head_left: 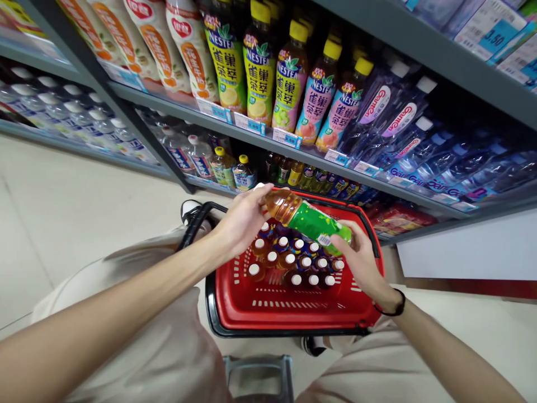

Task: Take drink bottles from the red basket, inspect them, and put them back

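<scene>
A tea bottle with amber liquid and a green label is held sideways over the red shopping basket. My left hand grips its neck end, the fingers wrapped round near the cap. At the base end, my right hand is closed on the bottle, thumb on the label beside a barcode. Below, inside the basket, several white-capped bottles stand upright in rows, some with amber drink and some with dark blue labels. The held bottle hides part of them.
Shelves in front carry yellow-capped tea bottles, water bottles and price tags. Smaller bottles line the low shelf behind the basket. A grey stool is between my legs. A white panel stands at right.
</scene>
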A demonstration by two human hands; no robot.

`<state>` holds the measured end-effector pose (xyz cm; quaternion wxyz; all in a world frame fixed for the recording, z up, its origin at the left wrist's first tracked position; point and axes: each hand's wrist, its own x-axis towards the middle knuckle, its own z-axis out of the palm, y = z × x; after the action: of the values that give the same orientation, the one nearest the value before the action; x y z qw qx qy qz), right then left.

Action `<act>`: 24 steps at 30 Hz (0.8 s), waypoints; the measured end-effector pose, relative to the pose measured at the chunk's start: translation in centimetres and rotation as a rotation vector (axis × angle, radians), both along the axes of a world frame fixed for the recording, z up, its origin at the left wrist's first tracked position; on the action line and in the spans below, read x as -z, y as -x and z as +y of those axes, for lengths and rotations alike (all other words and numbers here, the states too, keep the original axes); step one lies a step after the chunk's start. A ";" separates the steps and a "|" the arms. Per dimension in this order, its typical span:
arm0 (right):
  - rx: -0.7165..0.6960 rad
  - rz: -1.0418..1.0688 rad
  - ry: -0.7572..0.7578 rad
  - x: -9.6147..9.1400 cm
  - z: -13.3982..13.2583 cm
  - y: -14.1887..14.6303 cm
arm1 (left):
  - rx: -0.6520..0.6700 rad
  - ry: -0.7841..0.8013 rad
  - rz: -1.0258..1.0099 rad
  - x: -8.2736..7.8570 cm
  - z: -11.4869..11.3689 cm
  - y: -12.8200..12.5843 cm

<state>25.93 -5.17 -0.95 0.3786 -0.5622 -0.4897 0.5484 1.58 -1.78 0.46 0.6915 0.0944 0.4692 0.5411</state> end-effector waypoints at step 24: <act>-0.225 0.327 0.444 -0.7 -1.3 1.1 | -0.026 -0.063 0.176 0.8 0.4 1.0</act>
<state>24.81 -6.42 -0.27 0.2569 -0.4777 -0.3496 0.7640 0.62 -1.42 -0.36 0.6371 0.1573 0.5120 0.5542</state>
